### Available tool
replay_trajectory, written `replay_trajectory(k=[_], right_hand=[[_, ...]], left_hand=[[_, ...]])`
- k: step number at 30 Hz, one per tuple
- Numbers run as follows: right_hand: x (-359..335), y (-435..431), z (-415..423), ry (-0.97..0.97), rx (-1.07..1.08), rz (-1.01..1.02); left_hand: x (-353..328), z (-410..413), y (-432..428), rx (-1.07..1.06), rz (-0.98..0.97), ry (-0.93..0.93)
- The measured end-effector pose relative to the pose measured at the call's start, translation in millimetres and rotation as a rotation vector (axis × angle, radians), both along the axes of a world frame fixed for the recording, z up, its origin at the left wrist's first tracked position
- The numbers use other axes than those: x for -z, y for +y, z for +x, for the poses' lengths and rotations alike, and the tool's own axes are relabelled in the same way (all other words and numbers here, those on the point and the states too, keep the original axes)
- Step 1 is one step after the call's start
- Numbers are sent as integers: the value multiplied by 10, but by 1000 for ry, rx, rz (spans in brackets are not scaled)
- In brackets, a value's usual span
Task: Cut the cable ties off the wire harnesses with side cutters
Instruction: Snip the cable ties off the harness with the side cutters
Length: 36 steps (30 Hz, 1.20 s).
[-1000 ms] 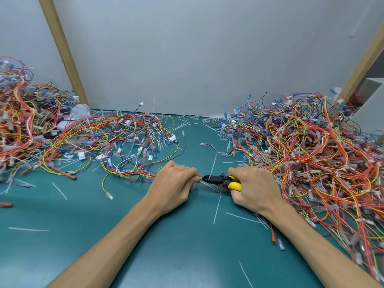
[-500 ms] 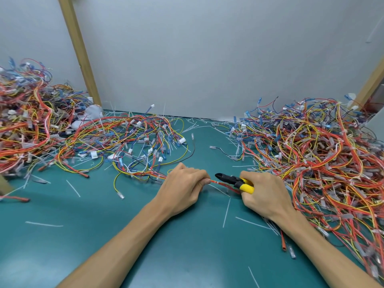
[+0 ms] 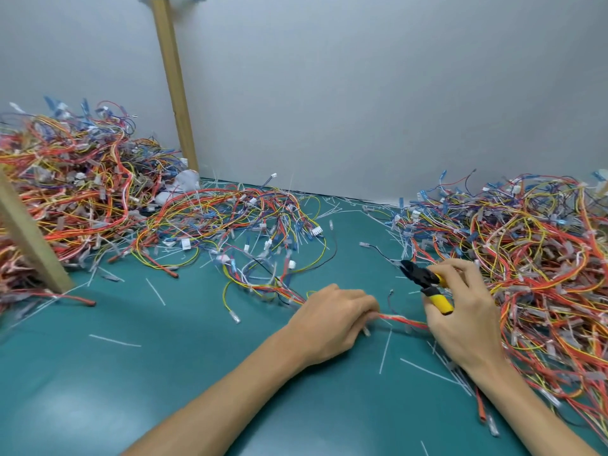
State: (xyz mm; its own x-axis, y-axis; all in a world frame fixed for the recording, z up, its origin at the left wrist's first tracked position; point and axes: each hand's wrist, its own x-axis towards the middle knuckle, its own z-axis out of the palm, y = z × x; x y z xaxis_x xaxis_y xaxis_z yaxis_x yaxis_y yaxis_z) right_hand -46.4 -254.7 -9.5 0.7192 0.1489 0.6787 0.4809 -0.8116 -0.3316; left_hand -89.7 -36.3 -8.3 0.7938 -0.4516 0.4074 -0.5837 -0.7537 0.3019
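Half a second ago the black nose of the side cutters [image 3: 424,281] lay close to the fingertips of the left hand [image 3: 332,319]. Now the right hand [image 3: 460,317] has raised the tool clear, its nose pointing up and to the left, and a bare stretch of orange-and-red harness [image 3: 403,320] shows between the two hands. The view has also swung, so that a near wooden post [image 3: 29,238] now stands at the left edge. Counted from the left, there are two posts, the near one and a far post [image 3: 174,83] against the grey wall [image 3: 362,93]. There are three masses of wiring: a tall left heap [image 3: 65,185], a flatter middle spread [image 3: 237,225] and a broad right heap [image 3: 526,251]. There are two hands and one pair of cutters. White cut ties [image 3: 385,350] are scattered over the green worktop [image 3: 164,373], too many to count. The left hand rests low on the worktop, its fingers curled round the harness and pinching it. From there the harness runs right, close to the worktop, to the heel of the right hand; whether that hand also holds it I cannot tell. The right hand grasps the yellow handles, holding the cutters above and just beyond the harness, apart from it. The jaws are too blurred to tell whether they are parted.
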Motion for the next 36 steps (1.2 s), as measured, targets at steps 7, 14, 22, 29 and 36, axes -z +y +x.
replay_trajectory(k=[7,14,22,29,36], right_hand=[[24,-128,80,16,14,64],[38,-142,92,27,15,28],[76,-151,136,23,8,62],[62,-163,134,-5,28,63],[74,-173,144,-17,35,46]], left_hand=[[100,-359,-532,321,30,-75],[94,-354,-552,334,-32,-89],[-26,-405,-502,251,-58,-136],[-433,-199,29,-147,-131,-304],[-642,-64,812,-730,-99,82]])
